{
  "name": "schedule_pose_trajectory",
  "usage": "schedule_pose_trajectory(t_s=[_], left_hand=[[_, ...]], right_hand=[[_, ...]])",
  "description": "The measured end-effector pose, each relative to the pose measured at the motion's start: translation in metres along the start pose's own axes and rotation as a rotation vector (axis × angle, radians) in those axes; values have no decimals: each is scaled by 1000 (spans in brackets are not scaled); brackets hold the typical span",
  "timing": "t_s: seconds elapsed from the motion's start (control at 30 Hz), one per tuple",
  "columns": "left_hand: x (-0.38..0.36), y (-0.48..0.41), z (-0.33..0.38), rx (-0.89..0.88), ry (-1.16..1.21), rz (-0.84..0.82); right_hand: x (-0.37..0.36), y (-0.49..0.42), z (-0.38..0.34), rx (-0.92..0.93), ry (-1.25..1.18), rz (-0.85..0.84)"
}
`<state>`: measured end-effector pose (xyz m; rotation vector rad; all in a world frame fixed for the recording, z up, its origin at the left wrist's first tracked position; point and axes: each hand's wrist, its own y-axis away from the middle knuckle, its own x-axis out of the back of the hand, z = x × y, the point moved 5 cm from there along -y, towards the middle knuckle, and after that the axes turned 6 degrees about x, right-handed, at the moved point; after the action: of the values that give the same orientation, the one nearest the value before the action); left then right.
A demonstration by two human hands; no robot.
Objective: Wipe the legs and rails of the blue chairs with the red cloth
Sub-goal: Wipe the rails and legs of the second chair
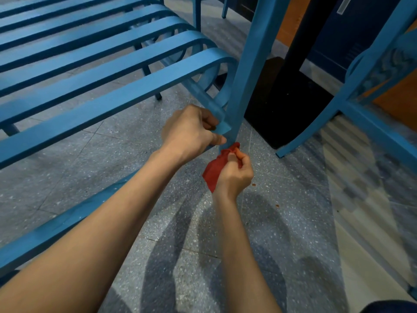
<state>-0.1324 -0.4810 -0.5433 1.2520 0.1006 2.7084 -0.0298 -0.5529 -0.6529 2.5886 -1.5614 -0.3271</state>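
A blue slatted chair [94,64] fills the left and top of the view. Its leg [246,71] runs down through the middle, and a lower rail [204,96] joins it near the floor. My left hand [191,132] grips the end of that rail where it meets the leg. Just below, my right hand [234,172] holds the bunched red cloth [214,170] and presses its top against the bottom of the leg. A second blue chair [365,86] stands at the right.
A black table post and its flat base [286,105] stand just behind the leg. The floor is grey speckled tile [282,222] with a few small red spots. Orange wall and dark blue panels lie at the top right.
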Motion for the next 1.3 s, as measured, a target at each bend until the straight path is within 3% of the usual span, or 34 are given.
schedule_pose_trajectory(t_s=[0.1, 0.37, 0.6, 0.97, 1.13, 1.3], left_hand=[[0, 1, 0, -1, -4, 6], [1, 4, 2, -16, -26, 31], [1, 10, 5, -66, -66, 91], [2, 13, 5, -80, -71, 121], [1, 12, 2, -80, -46, 116], [-1, 15, -2, -87, 19, 57]], right_hand=[[-6, -6, -14, -25, 1, -19], [-2, 3, -8, 282, -50, -72], [-1, -9, 41, 109, -39, 62], [6, -41, 111, -304, 21, 44], [19, -67, 126, -409, 310, -153], [27, -84, 140, -582, 584, -537]])
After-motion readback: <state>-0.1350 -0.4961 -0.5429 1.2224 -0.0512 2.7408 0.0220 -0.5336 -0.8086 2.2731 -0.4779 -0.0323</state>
